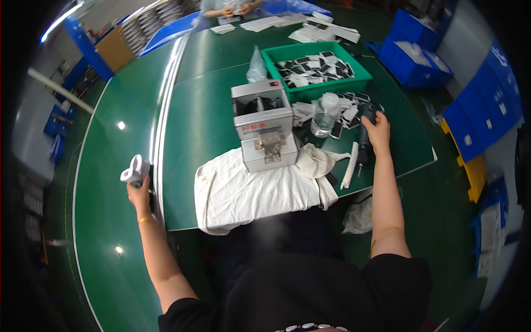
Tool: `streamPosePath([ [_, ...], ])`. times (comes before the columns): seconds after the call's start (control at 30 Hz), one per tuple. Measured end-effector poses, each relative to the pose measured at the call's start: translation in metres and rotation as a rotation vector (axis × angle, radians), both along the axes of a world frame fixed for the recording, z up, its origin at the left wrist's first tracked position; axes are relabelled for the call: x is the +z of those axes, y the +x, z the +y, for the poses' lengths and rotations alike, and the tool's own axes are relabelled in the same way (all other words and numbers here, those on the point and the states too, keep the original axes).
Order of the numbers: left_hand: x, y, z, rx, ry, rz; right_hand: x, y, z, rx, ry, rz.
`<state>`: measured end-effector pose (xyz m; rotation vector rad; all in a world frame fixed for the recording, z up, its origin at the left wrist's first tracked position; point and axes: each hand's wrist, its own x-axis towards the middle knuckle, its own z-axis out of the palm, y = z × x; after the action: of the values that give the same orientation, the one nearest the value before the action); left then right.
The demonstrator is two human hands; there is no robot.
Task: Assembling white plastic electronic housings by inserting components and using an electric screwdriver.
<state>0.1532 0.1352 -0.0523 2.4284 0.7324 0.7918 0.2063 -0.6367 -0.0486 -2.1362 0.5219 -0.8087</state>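
Observation:
Out to the left, my left hand point(139, 195) is closed on a white plastic part point(134, 170) with rounded, ring-like ends, held above the green table. On the right side, my right hand point(378, 133) wraps round the upper body of a black electric screwdriver point(365, 145), whose bit points down toward the near table edge. Beside the screwdriver lies a white tube-like strip point(350, 166). Between my hands stands a grey box-shaped machine point(265, 119), probably a screw feeder, with an open top and a metal block on its front. A white cloth point(254, 191) lies spread in front of it.
A green bin point(332, 88) full of white and black pieces stands behind the machine. Loose pieces point(348, 110) and a clear bottle point(322, 124) lie nearer. A metal rail point(160, 127) runs along the table's left. Across the table, another person's hands point(235, 10) hold something white.

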Motion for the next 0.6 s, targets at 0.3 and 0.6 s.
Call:
streamPosePath([
  [0.3, 0.087, 0.012, -0.107, -0.203, 0.237, -0.217, 0.063, 0.067, 0.018, 0.215, -0.063, 0.050],
  [0.6, 0.075, 0.041, -0.249, -0.717, -0.187, -0.051, 0.093, 0.064, 0.068, 0.516, -0.332, 0.363],
])
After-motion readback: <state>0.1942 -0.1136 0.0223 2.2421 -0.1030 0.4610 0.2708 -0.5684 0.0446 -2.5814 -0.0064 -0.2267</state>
